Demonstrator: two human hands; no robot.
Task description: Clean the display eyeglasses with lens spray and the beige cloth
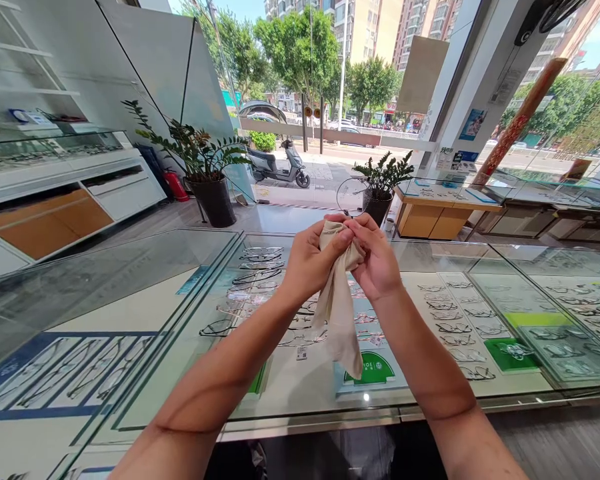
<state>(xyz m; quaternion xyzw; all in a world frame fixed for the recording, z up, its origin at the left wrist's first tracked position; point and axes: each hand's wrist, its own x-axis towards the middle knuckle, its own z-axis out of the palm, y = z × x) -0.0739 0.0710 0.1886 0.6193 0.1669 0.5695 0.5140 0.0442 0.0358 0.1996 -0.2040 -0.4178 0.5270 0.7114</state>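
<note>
Both my hands are raised together above a glass display counter (330, 400). My left hand (307, 263) and my right hand (377, 260) each pinch the top of a beige cleaning cloth (337, 313), fingers closed on it. The cloth hangs down loosely between my forearms. Whether anything is wrapped inside the cloth is hidden. Under the glass lie several rows of eyeglass frames (260, 267) and a green sign (375, 367).
More glass cases stand to the left (80, 300) and right (555, 313). Two potted plants (210, 173) (380, 183) sit on the floor beyond the counter. A scooter (280, 163) is parked outside the shop window. A wooden counter (440, 210) stands at the back right.
</note>
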